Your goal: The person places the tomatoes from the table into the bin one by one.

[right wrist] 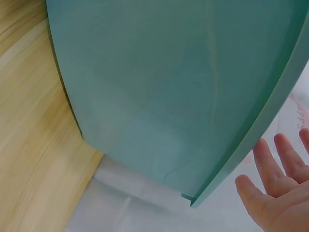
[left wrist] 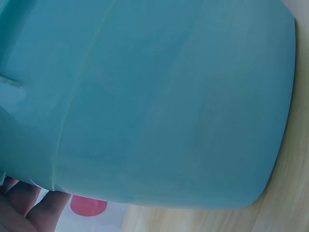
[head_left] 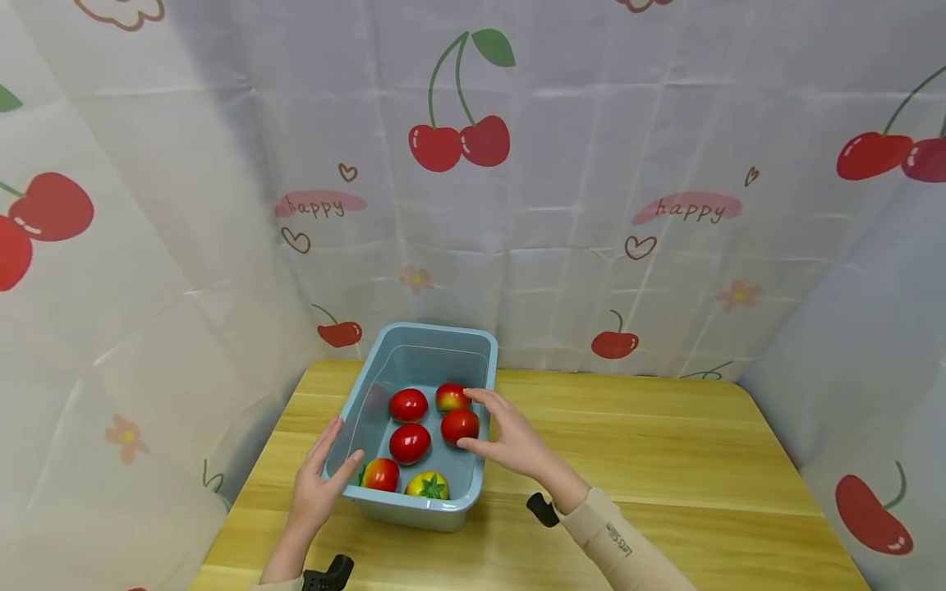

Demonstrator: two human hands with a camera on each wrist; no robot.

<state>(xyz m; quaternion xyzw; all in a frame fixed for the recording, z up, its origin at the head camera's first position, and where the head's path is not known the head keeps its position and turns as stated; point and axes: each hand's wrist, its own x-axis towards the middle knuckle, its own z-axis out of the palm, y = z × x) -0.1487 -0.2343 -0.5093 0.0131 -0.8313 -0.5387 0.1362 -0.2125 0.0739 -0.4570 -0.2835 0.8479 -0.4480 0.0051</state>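
Observation:
A light-blue plastic bin (head_left: 424,517) stands on the table, with several glossy red tomatoes (head_left: 410,444) on its floor. Near the front wall, a yellow-green one (head_left: 427,486) shows its green leafy top. My left hand (head_left: 314,488) is at the bin's front left corner, fingers along the outside and thumb over the rim. In the left wrist view its fingers (left wrist: 48,208) lie by the rim. Over the right rim, my right hand (head_left: 513,439) is spread, with fingertips beside two red tomatoes (head_left: 460,428). It holds nothing; the right wrist view shows its loosely extended fingers (right wrist: 268,171).
The wooden table (head_left: 636,460) extends to the right of the bin. Behind it and at both sides hangs a white cloth (head_left: 554,205) printed with cherries, close to the bin's far end. Each wrist wears a black device (head_left: 543,510).

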